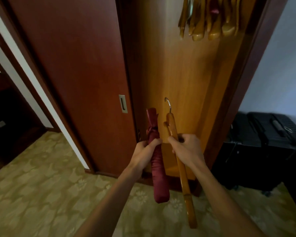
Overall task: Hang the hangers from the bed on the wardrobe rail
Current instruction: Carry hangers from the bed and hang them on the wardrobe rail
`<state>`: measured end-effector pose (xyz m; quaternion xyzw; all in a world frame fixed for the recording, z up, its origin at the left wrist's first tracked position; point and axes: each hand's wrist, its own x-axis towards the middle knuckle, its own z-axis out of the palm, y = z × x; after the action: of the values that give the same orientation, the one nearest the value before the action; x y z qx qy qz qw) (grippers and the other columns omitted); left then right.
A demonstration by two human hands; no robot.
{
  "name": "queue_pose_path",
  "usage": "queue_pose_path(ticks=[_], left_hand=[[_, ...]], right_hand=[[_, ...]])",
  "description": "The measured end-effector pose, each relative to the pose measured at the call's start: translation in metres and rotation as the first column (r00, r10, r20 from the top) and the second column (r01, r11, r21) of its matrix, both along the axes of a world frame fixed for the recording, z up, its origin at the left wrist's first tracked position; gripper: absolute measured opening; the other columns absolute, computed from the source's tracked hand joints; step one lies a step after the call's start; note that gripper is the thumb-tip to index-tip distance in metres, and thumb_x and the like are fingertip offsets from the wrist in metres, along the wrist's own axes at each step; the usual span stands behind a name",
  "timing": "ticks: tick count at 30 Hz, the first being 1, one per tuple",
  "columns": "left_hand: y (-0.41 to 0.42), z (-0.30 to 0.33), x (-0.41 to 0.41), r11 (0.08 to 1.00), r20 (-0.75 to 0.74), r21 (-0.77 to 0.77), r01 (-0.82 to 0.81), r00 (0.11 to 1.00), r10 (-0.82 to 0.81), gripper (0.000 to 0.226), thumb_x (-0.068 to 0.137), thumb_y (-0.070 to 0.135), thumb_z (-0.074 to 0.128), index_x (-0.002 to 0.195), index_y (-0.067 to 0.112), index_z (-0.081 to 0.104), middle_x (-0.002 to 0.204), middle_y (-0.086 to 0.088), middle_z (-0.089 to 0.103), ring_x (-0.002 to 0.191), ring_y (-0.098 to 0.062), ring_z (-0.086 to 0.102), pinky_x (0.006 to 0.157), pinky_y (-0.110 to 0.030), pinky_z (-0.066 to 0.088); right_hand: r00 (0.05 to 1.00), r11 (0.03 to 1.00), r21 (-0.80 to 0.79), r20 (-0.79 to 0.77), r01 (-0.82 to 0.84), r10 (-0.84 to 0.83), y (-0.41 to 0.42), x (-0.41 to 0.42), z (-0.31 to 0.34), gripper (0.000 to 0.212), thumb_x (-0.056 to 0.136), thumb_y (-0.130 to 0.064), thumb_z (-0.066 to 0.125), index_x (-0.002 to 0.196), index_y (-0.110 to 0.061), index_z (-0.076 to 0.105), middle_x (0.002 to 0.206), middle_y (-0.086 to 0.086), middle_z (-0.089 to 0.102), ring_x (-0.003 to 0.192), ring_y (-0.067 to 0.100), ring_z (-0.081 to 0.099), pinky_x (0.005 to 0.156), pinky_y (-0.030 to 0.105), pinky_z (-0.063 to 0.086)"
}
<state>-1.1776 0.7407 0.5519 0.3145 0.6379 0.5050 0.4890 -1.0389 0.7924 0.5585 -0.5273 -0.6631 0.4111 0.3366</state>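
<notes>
My left hand (146, 147) is curled round a padded maroon hanger (156, 161), held end-on so its far end points at the open wardrobe (181, 69). My right hand (186, 147) grips a wooden hanger (181, 166) beside it, metal hook (168, 104) uppermost, both forearms stretched forward. More wooden hangers (210, 19) hang inside at the top; the rail is cut off by the frame edge. I can't make out the maroon hanger's hook. A dark suitcase (263, 142) stands to the right.
</notes>
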Motion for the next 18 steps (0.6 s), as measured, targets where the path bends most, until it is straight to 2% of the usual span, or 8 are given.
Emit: queue_pose_path(ticks=[3,6,7,9,11,14,16,18], left_hand=[[0.056,0.016,-0.041,0.999,-0.013,0.039,0.005,1.0,-0.004,0.022,0.09,0.037,0.069,0.089,0.015,0.069,0.062,0.01,0.071,0.056,-0.005,0.069,0.054,-0.022,0.052],[0.116,0.033,-0.083,0.996,-0.032,0.084,0.042,0.999,-0.039,0.02,0.092,0.038,0.068,0.085,0.019,0.067,0.073,0.004,0.073,0.066,-0.011,0.07,0.067,-0.029,0.058],[0.136,0.04,-0.097,0.993,-0.04,0.102,0.057,0.998,-0.054,0.019,0.092,0.037,0.067,0.082,0.021,0.066,0.074,0.004,0.072,0.067,-0.011,0.07,0.069,-0.029,0.058],[0.18,0.056,-0.125,0.988,-0.055,0.126,0.084,0.995,-0.078,0.018,0.091,0.037,0.068,0.08,0.022,0.066,0.072,0.005,0.074,0.068,-0.012,0.072,0.068,-0.03,0.058],[0.224,0.074,-0.153,0.984,-0.056,0.136,0.112,0.993,-0.105,0.02,0.089,0.037,0.071,0.087,0.017,0.072,0.08,-0.002,0.078,0.074,-0.02,0.076,0.069,-0.033,0.06],[0.284,0.097,-0.186,0.973,-0.082,0.154,0.173,0.983,-0.162,0.032,0.085,0.039,0.072,0.101,0.011,0.075,0.093,-0.008,0.079,0.083,-0.024,0.077,0.074,-0.036,0.061],[0.321,0.112,-0.201,0.961,-0.106,0.171,0.218,0.974,-0.202,0.037,0.084,0.042,0.072,0.105,0.012,0.074,0.099,-0.009,0.078,0.087,-0.024,0.076,0.08,-0.039,0.061],[0.354,0.126,-0.209,0.95,-0.121,0.194,0.244,0.967,-0.223,0.039,0.083,0.044,0.071,0.108,0.013,0.072,0.103,-0.008,0.077,0.089,-0.023,0.075,0.079,-0.037,0.062]], right_hand=[[1.0,1.0,0.025,-0.013,0.011,-0.01,0.055,-0.043,0.01,0.03,0.09,-0.035,0.065,0.067,-0.016,0.066,0.056,-0.006,0.062,0.043,-0.001,0.053,0.043,0.009,0.041],[0.999,0.998,0.044,-0.03,0.037,-0.036,0.112,-0.089,0.022,0.029,0.091,-0.037,0.065,0.072,-0.015,0.069,0.058,-0.006,0.062,0.042,-0.003,0.052,0.042,0.009,0.041],[0.999,0.998,0.05,-0.031,0.043,-0.042,0.131,-0.104,0.027,0.03,0.091,-0.039,0.065,0.075,-0.015,0.07,0.06,-0.004,0.063,0.044,-0.001,0.054,0.045,0.013,0.045],[0.997,0.996,0.052,-0.053,0.067,-0.064,0.169,-0.136,0.04,0.03,0.09,-0.043,0.065,0.081,-0.015,0.073,0.067,0.005,0.069,0.056,0.017,0.064,0.058,0.031,0.056],[0.99,0.992,0.062,-0.088,0.111,-0.106,0.205,-0.164,0.056,0.032,0.09,-0.042,0.065,0.087,-0.011,0.074,0.083,0.016,0.073,0.066,0.031,0.066,0.066,0.045,0.059],[0.979,0.981,0.079,-0.121,0.175,-0.165,0.257,-0.194,0.079,0.035,0.091,-0.039,0.065,0.091,-0.004,0.074,0.089,0.018,0.073,0.065,0.02,0.062,0.059,0.032,0.052],[0.969,0.973,0.076,-0.129,0.22,-0.209,0.287,-0.207,0.097,0.029,0.092,-0.039,0.064,0.091,-0.012,0.074,0.086,0.012,0.074,0.067,0.016,0.063,0.06,0.028,0.05],[0.957,0.959,0.089,-0.141,0.269,-0.255,0.315,-0.215,0.116,0.026,0.092,-0.04,0.064,0.091,-0.016,0.074,0.081,0.004,0.074,0.067,0.014,0.065,0.061,0.027,0.051]])
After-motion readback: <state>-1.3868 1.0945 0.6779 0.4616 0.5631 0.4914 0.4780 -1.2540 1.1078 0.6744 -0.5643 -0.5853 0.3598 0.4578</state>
